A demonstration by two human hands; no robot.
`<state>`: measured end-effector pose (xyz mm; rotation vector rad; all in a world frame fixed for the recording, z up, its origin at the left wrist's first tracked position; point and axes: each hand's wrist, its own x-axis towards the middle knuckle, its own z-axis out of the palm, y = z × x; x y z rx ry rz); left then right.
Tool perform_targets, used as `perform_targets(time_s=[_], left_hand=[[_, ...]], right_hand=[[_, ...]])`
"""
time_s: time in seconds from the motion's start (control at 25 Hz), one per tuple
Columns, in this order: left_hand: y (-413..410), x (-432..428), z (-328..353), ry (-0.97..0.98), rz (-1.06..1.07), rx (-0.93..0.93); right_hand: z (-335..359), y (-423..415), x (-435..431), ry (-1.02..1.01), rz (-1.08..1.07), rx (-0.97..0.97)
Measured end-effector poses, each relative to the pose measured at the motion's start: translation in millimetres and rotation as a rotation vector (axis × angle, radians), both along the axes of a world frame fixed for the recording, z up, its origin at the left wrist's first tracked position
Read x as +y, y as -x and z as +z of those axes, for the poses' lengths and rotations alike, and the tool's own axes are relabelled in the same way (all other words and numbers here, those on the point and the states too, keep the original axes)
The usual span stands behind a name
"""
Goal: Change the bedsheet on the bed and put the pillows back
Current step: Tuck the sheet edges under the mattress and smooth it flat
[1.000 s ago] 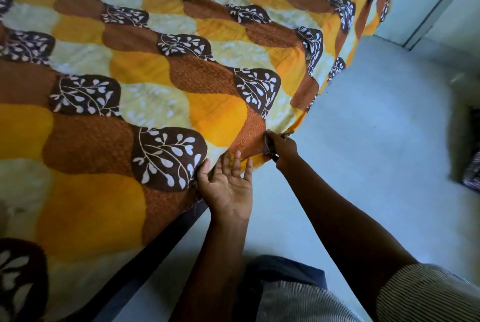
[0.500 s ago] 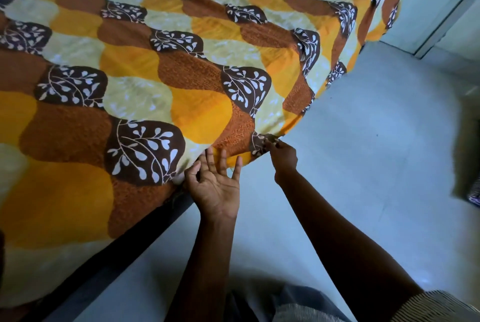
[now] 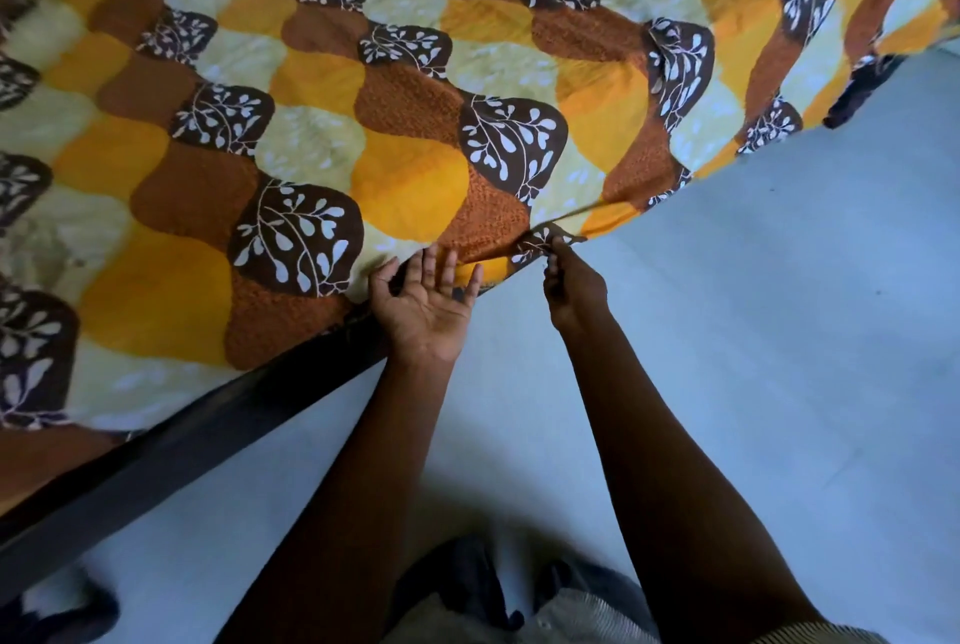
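The bedsheet (image 3: 322,123), patterned in orange, brown, pale yellow and dark leaf-printed scallops, covers the bed across the upper and left part of the view, and its near edge hangs over the side toward the floor. At the far left the cloth lies flat on the mattress, with some blur near the frame edge. Below it, a dark bed frame rail (image 3: 171,456) runs diagonally from the lower left up to the middle, bare where the sheet stops short of it. The left hand (image 3: 423,303) is spread wide, palm up, its fingers slipped under the sheet's hanging edge just above the rail, gripping nothing. Just to its right, the right hand (image 3: 569,287) is closed, pinching a small fold of the sheet's hem between fingertips and pulling it taut, so a crease runs up and right from the pinch. Farther right lies the pale grey floor (image 3: 779,331), open beside the bed. A striped garment (image 3: 571,617) shows at the bottom.
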<state>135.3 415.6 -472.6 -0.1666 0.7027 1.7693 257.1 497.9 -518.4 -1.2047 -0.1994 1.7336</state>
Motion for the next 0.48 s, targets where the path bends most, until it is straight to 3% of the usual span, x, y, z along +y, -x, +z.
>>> perform_targets(time_s=[0.16,0.28,0.36,0.48], left_hand=[[0,3,6,-0.049,0.031,-0.066],[1,6,7,-0.054,0.050,-0.065],[1,7,9,-0.074,0.038,-0.057],[7,6,7,-0.091,0.026,-0.065]], right_hand=[[10,-3,3,-0.108,0.016,0.346],[14,-4,1,-0.133,0.081,0.486],[14,-6,5,-0.156,0.106,0.548],[23,3,18,-0.175,0.162,0.490]])
